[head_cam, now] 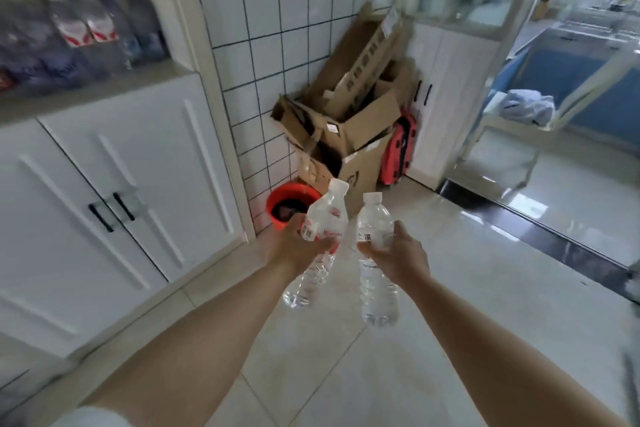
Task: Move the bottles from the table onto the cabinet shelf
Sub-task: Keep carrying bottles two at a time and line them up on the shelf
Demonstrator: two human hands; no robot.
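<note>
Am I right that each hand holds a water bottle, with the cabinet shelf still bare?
Not bare: the head view shows blurred bottles already on the cabinet shelf. The rest stands: left hand and right hand each hold one.

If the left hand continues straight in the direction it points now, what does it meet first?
Probably the orange bucket on the floor beyond the left hand; depth is unclear.

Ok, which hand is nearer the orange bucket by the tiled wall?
Left. The left hand, holding the red-labelled bottle, sits just right of and below the orange bucket. The right hand, gripping the other bottle, is farther right, beyond both bottles.
</note>
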